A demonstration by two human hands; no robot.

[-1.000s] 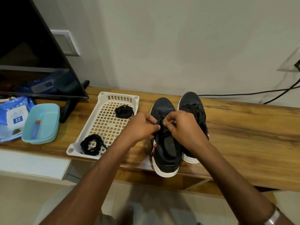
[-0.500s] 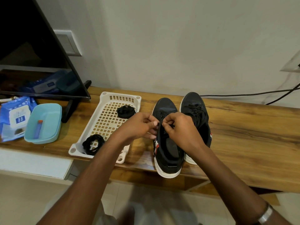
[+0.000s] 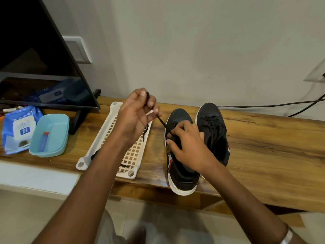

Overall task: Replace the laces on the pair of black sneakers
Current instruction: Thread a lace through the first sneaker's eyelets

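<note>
Since half a second back the left hand [image 3: 136, 117] has lifted well up and away from the low black canvas sneaker with the white sole [image 3: 181, 166], dragging a length of thin flat black lace [image 3: 162, 122] out with it, while the right hand [image 3: 189, 147] has settled flat on the shoe's tongue area to pin it to the brown wooden bench [image 3: 263, 147]. Left grip is pinching the lace between thumb and fingertips; right grip is pressed together on the upper, fingers curled near the eyelets, maybe on the lace too, can't tell. Lace runs taut from that sneaker up to the left hand. I'd guess it's light, limp and a bit grabby in the eyelets, so take it close to the eyelet and pull in line, with the shoe held down since it's light enough to slide. The second black sneaker [image 3: 212, 127], still laced, sits touching the first on its far side. Left of the sneaker is a white plastic lattice tray [image 3: 105, 138] with more dark laces. The blue wipes pack [image 3: 19, 127] further left has a label, too small to read. No readable brand on the shoes.
</note>
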